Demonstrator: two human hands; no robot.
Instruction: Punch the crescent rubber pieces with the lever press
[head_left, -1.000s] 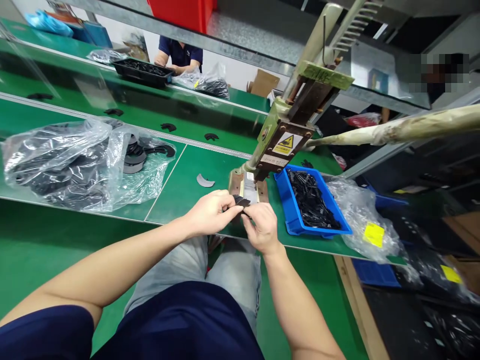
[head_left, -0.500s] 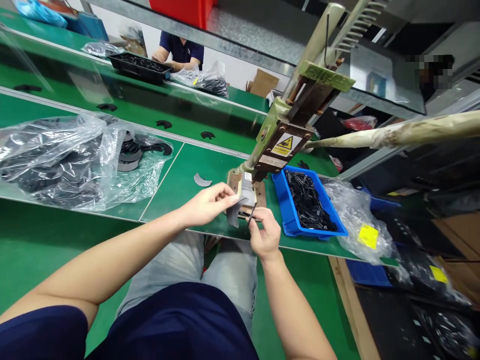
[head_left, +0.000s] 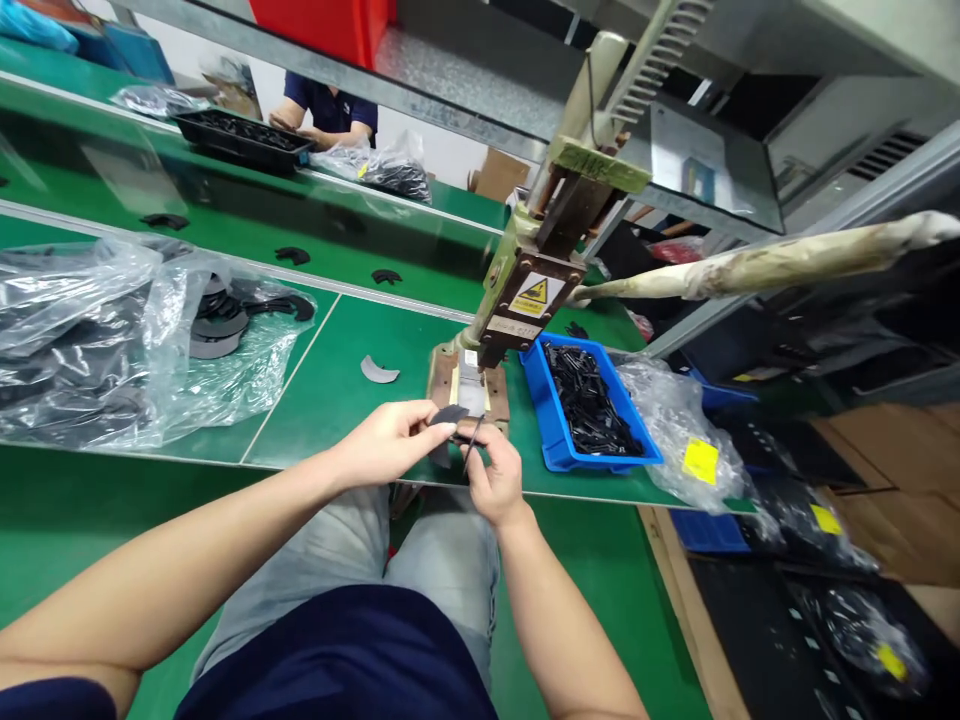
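Note:
My left hand (head_left: 397, 437) is closed on a dark grey curved piece (head_left: 448, 414), pinched between thumb and fingers. Close beside it, my right hand (head_left: 495, 470) pinches a thin black strip (head_left: 472, 446), held upright near the curved piece. Whether the two parts touch I cannot tell. Both hands are just in front of the base of a green hand press (head_left: 470, 390), whose metal block sits under the ram. Another grey curved piece (head_left: 379, 370) lies on the green bench to the left of the press.
A blue bin (head_left: 551, 440) of small black parts stands right of the press, with a plastic bag (head_left: 675, 400) beyond it. A large clear bag (head_left: 172, 340) of curved pieces lies left. The press lever (head_left: 750, 265) sticks out rightward. A co-worker (head_left: 330, 115) sits across the bench.
The view has shifted, so the scene sits further left. The curved piece in my left hand has turned from hanging face-on to lying flatter. Both hands keep their hold.

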